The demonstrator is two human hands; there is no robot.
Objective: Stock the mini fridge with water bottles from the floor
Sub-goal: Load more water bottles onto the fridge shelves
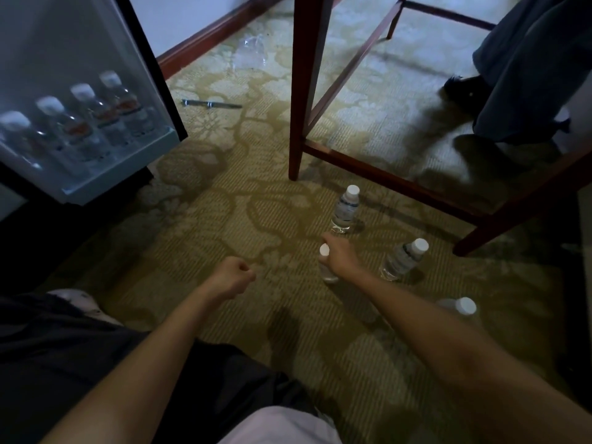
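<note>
The mini fridge door (pixel 96 174) hangs open at the upper left, its shelf holding several white-capped water bottles (pixel 105 113). On the patterned carpet, my right hand (pixel 338 256) is closed around an upright water bottle (pixel 325 251). Another bottle (pixel 346 208) stands just beyond it, a second (pixel 403 259) stands to its right, and a third (pixel 461 305) shows at the right, partly hidden by my forearm. My left hand (pixel 232 277) hovers over the carpet in a loose fist, holding nothing.
A dark wooden table frame (pixel 299 91) stands over the floor at centre and right. Another person's trouser leg and dark shoe (pixel 464 91) are at the upper right. Crumpled clear plastic (pixel 250 54) and a thin dark rod (pixel 211 104) lie near the baseboard.
</note>
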